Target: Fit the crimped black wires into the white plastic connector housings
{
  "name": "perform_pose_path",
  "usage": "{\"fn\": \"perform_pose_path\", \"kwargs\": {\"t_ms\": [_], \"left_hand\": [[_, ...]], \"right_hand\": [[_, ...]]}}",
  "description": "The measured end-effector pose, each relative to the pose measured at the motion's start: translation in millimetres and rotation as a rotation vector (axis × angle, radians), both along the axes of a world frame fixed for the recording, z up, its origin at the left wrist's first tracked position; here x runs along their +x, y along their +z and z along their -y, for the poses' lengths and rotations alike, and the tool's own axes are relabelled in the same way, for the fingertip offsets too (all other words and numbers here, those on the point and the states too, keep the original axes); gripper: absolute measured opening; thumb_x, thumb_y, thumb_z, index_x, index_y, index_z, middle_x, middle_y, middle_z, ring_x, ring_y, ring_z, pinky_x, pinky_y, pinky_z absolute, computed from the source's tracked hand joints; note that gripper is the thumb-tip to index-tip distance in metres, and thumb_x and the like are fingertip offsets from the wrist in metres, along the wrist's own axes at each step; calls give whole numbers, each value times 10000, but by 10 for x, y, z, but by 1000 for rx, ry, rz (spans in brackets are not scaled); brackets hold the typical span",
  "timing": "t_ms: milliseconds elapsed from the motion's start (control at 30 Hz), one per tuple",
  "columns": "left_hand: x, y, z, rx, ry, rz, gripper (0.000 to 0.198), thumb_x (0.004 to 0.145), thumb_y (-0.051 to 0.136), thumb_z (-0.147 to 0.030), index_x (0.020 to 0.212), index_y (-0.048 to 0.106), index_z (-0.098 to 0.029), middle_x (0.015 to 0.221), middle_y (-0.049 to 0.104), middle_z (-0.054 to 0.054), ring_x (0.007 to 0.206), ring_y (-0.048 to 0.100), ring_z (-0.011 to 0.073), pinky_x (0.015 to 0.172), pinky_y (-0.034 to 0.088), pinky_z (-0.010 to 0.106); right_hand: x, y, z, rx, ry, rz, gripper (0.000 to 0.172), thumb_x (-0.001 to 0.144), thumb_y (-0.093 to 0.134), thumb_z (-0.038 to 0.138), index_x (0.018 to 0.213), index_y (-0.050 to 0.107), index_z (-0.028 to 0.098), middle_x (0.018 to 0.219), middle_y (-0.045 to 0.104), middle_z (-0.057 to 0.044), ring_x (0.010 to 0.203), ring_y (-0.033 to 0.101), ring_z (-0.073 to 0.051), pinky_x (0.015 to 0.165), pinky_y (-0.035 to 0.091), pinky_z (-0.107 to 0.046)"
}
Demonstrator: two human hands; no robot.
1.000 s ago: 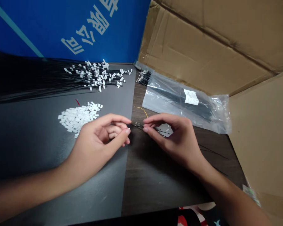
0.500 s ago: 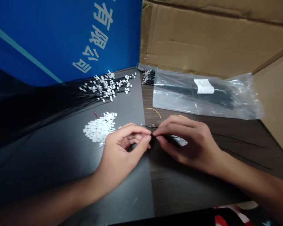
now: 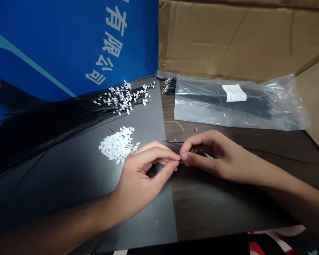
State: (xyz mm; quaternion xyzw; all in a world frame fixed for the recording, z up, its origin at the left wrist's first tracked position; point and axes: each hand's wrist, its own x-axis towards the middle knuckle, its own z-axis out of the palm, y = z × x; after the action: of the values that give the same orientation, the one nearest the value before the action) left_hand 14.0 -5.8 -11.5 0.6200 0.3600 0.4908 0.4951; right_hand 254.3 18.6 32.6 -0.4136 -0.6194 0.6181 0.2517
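Observation:
Both my hands meet fingertip to fingertip over the seam between the grey mat and the dark wood tabletop. My left hand is closed in a pinch; whatever lies between its fingertips is too small and hidden. My right hand pinches a thin black wire, mostly covered by the hand and forearm. Behind the fingers, a loose black wire lies on the wood, its metal-tipped end showing left of my right hand. A pile of small white connector housings sits left of my left hand. Under my right hand, a pale shiny piece shows partly.
A large bundle of black wires with white connectors spreads across the mat's back left. At the back right lies a clear plastic bag of black wires. A blue panel and a cardboard wall stand behind. A yellow scrap lies near the bag.
The right hand has turned, its thumb now facing me and its fingers curled tighter. Both hands appear slightly further right and lower, with the view shifted a little. A small pinkish bit now shows behind the right hand.

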Motion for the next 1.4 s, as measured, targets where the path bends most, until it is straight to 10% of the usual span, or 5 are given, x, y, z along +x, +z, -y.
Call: {"fn": "perform_pose_path", "kwargs": {"t_ms": [233,400,867,1400], "left_hand": [[13,63,-6,-25,0,-4,196,989,879,-49,973,964,-224,943,886,36,839,865,150,789,711,205],[16,79,-27,-120,67,-17,121,986,865,-88,966,900,-201,888,867,5,755,860,122,744,702,163],[21,76,-66,-198,60,-23,42,983,863,-145,1004,867,-181,765,846,9,696,835,140,683,672,176],[-41,94,-76,-239,-22,-18,48,953,914,-146,963,918,-193,842,854,37,706,815,142,684,668,178]], "right_hand": [[-4,6,49,-82,23,-5,249,1033,981,376,937,871,175,796,744,15,746,610,-149,670,457,-251],[22,-21,106,246,109,205,33,1060,876,182,1047,902,167,948,852,-14,788,699,-144,742,535,-259],[-61,-164,285,748,536,403,208,1085,764,28,946,755,183,961,771,-41,864,680,-192,796,524,-325],[-88,-178,233,886,-118,178,127,1144,698,75,1085,725,184,981,782,-28,846,730,-142,788,592,-255]]}}
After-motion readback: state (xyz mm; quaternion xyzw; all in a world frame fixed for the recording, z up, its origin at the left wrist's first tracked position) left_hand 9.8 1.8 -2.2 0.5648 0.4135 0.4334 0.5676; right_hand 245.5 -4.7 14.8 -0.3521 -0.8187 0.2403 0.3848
